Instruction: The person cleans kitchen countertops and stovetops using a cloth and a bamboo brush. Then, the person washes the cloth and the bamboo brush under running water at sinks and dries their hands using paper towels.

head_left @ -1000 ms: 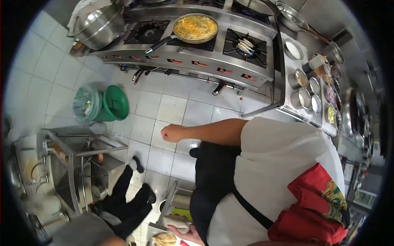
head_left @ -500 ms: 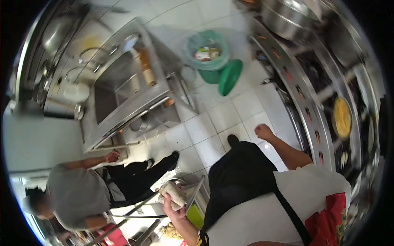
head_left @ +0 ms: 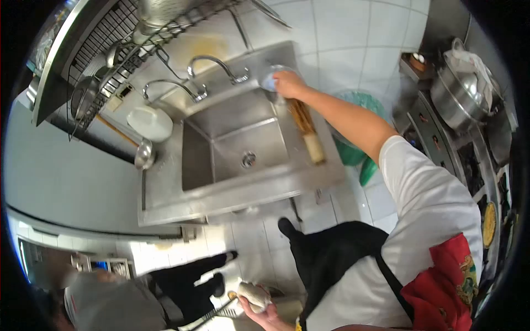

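Note:
My right hand (head_left: 289,84) reaches to the back right corner of the sink, its fingers curled at a round pale-blue item (head_left: 269,82). What lies under the fingers is hidden. Beside that hand, a bamboo brush (head_left: 301,121) with a pale handle rests on the steel rim. Low in the view, my left hand (head_left: 266,314) is closed round a folded beige cloth (head_left: 254,297). The steel sink (head_left: 243,185) spreads out ahead of me, with a drain in its basin.
Two curved taps (head_left: 212,59) rise behind the basin. A white jug (head_left: 150,122) and a ladle (head_left: 144,154) are on the left. A green lined bin (head_left: 367,105) stands right of the sink, near a stove with a large pot (head_left: 461,96). Another person (head_left: 116,300) stands lower left.
I have come up to the sink, which now fills the middle. My right hand has gone from beside my body to the sink's back corner. The cloth stays in my left hand.

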A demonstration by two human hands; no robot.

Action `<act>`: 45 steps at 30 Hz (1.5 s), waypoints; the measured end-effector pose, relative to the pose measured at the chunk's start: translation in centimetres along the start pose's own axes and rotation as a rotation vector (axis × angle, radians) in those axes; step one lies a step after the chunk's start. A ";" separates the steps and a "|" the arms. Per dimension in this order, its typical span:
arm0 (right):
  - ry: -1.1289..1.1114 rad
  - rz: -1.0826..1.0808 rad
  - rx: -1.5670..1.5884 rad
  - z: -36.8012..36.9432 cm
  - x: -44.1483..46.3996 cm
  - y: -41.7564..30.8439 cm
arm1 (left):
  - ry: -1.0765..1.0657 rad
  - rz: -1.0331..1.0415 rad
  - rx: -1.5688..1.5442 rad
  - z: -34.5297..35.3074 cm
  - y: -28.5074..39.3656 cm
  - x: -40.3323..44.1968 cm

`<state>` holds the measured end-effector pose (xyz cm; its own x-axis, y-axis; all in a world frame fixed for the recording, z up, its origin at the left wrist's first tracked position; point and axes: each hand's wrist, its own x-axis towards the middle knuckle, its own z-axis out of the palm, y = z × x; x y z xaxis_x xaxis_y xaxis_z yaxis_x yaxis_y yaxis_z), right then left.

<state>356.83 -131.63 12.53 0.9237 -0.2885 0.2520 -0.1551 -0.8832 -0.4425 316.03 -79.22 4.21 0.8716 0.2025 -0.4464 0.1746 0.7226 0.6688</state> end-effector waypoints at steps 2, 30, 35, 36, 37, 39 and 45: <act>0.029 0.079 -0.219 6.0 9.1 4.4 | -0.015 -0.041 0.004 1.1 1.4 6.3; -0.271 -0.145 -0.235 8.8 17.9 -3.1 | -0.340 -0.319 0.292 28.9 9.8 32.1; -0.533 -0.189 -0.156 13.9 15.1 -8.6 | -0.507 -0.298 0.198 32.3 9.5 34.4; -0.559 0.134 0.480 15.1 14.3 -10.1 | -0.496 -0.307 0.199 32.7 9.5 35.0; -0.535 0.465 1.111 16.3 13.5 -11.8 | -0.522 -0.325 0.184 33.3 9.4 35.8; -0.548 0.655 1.555 18.7 13.4 -15.7 | -0.558 -0.364 0.154 34.1 9.1 37.2; -0.455 0.977 1.981 22.6 15.3 -19.5 | -0.419 -0.323 0.281 34.6 9.1 42.3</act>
<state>381.91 -110.45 5.58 0.8445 0.0651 -0.5316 -0.3010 0.8787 -0.3704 370.35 -87.00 11.98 0.8506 -0.3179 -0.4188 0.5256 0.4903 0.6952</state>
